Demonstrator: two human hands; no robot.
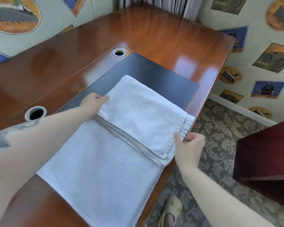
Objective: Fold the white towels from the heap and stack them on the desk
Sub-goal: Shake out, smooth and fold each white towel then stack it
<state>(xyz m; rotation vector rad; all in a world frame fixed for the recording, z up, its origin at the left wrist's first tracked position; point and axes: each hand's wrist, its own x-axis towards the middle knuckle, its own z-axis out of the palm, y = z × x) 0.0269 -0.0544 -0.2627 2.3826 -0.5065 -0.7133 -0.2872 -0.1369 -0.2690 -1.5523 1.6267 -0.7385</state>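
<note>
On the wall, a ship picture (pixel 15 15) reads "ATLANTIC".

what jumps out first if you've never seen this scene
A white towel lies along the glossy wooden desk, its far part folded back over itself. The left hand touches the fold's left edge, and the right hand pinches its right corner at the desk's edge.
</note>
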